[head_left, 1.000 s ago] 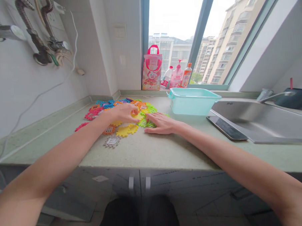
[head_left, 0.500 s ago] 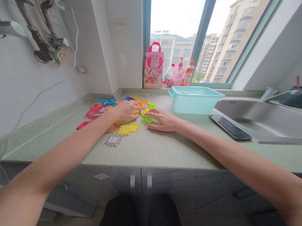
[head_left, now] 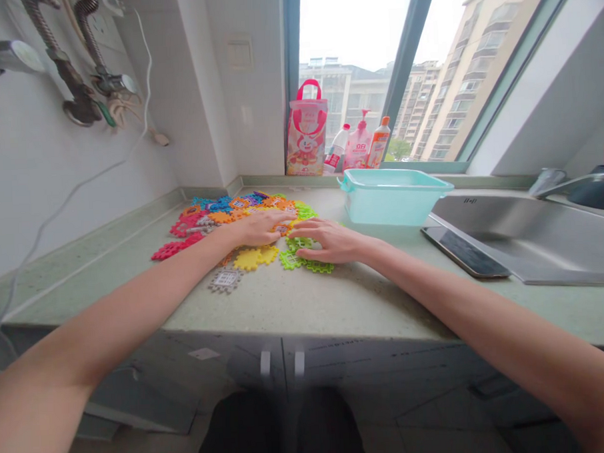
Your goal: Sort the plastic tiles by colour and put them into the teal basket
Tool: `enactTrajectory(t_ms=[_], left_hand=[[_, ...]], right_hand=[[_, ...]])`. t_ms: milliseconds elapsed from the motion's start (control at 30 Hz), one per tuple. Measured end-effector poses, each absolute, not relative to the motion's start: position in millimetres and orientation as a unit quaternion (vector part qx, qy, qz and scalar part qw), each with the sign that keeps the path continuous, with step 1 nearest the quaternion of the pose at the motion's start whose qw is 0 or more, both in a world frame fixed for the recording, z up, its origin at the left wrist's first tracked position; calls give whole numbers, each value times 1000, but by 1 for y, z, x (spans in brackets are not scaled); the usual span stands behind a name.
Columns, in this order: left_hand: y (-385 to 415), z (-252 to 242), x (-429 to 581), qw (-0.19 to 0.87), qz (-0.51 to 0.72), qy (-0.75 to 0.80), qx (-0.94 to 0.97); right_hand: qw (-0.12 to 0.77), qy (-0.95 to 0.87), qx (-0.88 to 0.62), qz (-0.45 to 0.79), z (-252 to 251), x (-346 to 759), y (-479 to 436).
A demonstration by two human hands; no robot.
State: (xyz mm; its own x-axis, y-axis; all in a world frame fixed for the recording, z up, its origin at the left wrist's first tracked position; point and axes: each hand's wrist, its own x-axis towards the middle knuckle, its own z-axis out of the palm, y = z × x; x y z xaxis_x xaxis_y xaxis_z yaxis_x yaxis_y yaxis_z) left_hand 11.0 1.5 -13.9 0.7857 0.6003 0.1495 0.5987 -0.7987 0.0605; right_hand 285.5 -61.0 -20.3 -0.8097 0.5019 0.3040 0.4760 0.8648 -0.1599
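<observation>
Left hand (head_left: 259, 229), grip indeterminable, beside toothed yellow plastic pieces (head_left: 248, 259); right hand (head_left: 333, 241), grip unclosed, over toothed lime-green plastic pieces (head_left: 320, 267).

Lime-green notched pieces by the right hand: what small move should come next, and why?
Probably slide the lime-green notched pieces slightly rightward with the right hand: that hand partly covers them, and the yellow notched pieces lie close on their left, so a wider gap should set the two colours apart.
</observation>
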Motion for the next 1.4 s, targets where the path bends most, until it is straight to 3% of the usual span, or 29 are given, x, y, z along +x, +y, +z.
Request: enactTrajectory(t_ms=[500,800,1067,1300,1400], left_hand=[[-1,2,4,-138,-17,432,891],[-12,10,10,-200,-31,508,837],[0,6,-1,-207,92,513,828],[-3,32,-34,-137,285,563,763],[7,36,-32,-125,303,577,748]], right_hand=[[178,-949,-253,66,-8,299,-56],[224,-912,-343,30,-20,319,-35],[148,-885,-425,121,-30,322,-19],[180,-898,-371,150,-19,321,-27],[182,-899,-366,159,-11,323,-32]])
